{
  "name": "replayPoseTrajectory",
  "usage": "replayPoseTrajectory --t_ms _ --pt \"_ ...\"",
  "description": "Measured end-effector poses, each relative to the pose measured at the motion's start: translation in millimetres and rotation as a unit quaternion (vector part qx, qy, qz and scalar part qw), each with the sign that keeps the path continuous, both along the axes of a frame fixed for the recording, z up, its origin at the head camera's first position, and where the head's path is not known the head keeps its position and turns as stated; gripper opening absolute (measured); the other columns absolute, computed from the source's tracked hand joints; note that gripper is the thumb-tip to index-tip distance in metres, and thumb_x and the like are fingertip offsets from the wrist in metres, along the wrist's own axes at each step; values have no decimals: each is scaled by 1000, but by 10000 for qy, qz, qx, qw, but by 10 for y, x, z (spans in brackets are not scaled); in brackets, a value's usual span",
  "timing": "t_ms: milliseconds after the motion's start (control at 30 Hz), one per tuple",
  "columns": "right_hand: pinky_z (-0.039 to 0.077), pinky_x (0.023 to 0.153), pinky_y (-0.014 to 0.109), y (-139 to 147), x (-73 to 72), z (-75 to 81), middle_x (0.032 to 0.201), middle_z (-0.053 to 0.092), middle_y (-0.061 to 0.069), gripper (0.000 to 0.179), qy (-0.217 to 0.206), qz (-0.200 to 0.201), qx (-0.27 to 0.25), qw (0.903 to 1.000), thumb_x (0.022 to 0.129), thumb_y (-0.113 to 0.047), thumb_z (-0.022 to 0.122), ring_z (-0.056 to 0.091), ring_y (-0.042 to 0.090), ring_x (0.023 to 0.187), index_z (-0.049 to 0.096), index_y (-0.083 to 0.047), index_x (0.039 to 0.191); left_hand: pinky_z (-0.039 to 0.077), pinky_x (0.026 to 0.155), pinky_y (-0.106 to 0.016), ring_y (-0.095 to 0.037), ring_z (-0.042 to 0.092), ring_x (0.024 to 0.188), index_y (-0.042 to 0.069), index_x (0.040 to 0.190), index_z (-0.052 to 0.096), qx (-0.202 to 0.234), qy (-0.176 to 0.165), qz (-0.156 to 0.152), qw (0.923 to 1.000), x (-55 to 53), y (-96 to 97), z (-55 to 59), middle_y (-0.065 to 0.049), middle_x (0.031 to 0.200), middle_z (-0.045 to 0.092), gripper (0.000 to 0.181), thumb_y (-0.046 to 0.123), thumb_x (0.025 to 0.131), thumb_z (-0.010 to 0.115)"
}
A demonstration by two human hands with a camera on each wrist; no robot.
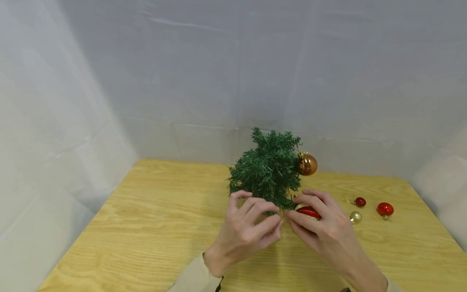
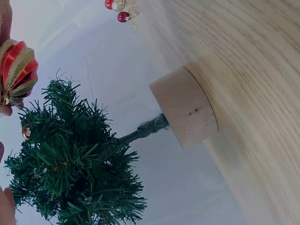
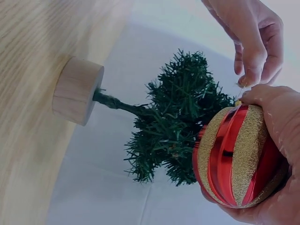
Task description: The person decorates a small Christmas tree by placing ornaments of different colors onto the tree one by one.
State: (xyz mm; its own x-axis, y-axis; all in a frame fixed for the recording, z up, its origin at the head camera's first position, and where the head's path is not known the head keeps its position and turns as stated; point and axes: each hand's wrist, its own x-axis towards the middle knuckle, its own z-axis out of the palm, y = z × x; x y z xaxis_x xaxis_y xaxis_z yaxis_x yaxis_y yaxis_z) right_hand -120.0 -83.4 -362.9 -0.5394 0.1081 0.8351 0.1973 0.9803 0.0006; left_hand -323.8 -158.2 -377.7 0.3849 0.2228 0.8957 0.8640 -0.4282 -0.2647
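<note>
Lt. brown wood-grain tbl (image 1: 157, 219); creased whitish sheeting (image 1: 204, 73) behind & both sides.

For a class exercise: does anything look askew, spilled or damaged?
Nothing stands out: the green artificial tree stands upright on its round wooden base, a shiny copper ball hangs from it, and the striped red-and-gold bauble looks intact.

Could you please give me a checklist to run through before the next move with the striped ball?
1. Striped ball held by the right hand: ok.
2. Left hand at the ball's thread: ok.
3. Thread's loop open enough for a branch: cannot tell; too fine to see.
4. Tree upright on its base: ok.
5. Copper ball hanging at the tree's side: ok.
</note>
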Motion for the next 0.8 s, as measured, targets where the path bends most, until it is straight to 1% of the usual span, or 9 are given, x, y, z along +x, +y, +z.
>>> replayPoseTrajectory --t_ms 233,367,500,633,800 --pt "49 91 45 20 -28 -32 106 72 11 39 355 121 164 9992 107 -36 52 65 38 106 79 -15 88 48 90 -45 -11 64 89 23 75 73 -52 -116 76 9999 -4 12 3 4 98 68 22 20 93 59" --pt "53 83 46 38 -75 -34 102 73 11 35 450 102 580 9973 105 -29 52 68 37 101 73 -12 83 48 91 -46 -11 64 88 24 75 71 -52 -85 125 9999 -9 11 15 4 97 68 22 21 92 58" --pt "55 73 43 38 -109 -43 94 72 10 30 397 62 926 9949 103 -22 51 70 32 92 68 -10 81 50 87 -42 -11 65 85 24 75 70 23 87 182 9998 -19 3 35 6 95 69 21 20 92 58" --pt "54 67 39 30 -115 -39 87 69 8 29 361 35 1082 9935 101 -19 50 66 26 81 67 -10 80 52 81 -36 -9 65 80 25 78 71 68 355 293 9989 -24 -13 55 7 91 71 21 19 93 58" --pt "53 65 39 33 -124 -1 87 68 9 28 295 24 1243 9918 100 -18 50 65 26 80 66 -10 79 52 77 -35 -10 65 76 23 80 70 111 474 389 9981 -21 -33 91 7 89 71 17 18 92 59"
